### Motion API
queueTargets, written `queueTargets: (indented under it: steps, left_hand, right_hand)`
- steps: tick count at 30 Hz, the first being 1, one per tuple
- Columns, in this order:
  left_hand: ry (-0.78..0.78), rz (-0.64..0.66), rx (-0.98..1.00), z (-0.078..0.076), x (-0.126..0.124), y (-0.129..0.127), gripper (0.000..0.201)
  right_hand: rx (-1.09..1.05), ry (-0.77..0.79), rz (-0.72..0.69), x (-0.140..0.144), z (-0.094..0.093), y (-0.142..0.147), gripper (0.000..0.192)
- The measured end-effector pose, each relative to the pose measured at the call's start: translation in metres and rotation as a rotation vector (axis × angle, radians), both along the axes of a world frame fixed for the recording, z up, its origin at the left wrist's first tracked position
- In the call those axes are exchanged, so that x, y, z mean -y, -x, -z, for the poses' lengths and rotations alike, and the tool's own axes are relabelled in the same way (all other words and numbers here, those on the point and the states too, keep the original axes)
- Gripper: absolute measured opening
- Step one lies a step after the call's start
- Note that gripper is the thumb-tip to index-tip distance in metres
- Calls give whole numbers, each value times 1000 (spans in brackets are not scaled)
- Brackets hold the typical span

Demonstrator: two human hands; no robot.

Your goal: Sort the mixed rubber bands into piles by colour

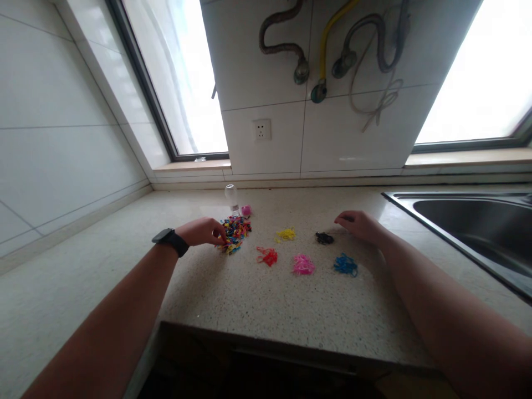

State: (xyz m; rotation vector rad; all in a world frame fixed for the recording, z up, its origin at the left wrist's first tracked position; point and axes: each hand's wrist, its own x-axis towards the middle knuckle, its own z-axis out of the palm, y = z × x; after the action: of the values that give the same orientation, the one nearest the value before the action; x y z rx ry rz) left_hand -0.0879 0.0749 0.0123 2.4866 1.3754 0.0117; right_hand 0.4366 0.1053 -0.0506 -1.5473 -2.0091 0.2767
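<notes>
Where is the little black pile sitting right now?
In the head view, the black pile lies on the countertop right of centre, just left of the right hand, between the yellow pile and blue pile.

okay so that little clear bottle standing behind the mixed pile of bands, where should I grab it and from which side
Probably around its upright body, the clear bottle, coming from above or the left. The mixed pile lies right in front and a pink cap sits close on its right. Your left hand is nearest.

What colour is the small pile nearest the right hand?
Black pile, seen in the head view.
</notes>
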Motion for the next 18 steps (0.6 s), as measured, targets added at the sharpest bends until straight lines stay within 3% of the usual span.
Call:
queueTargets:
  steps: [18]
  left_hand:
    - [-56,-13,68,1,3,-7,24]
  right_hand:
    - [26,52,-22,1,0,2,28]
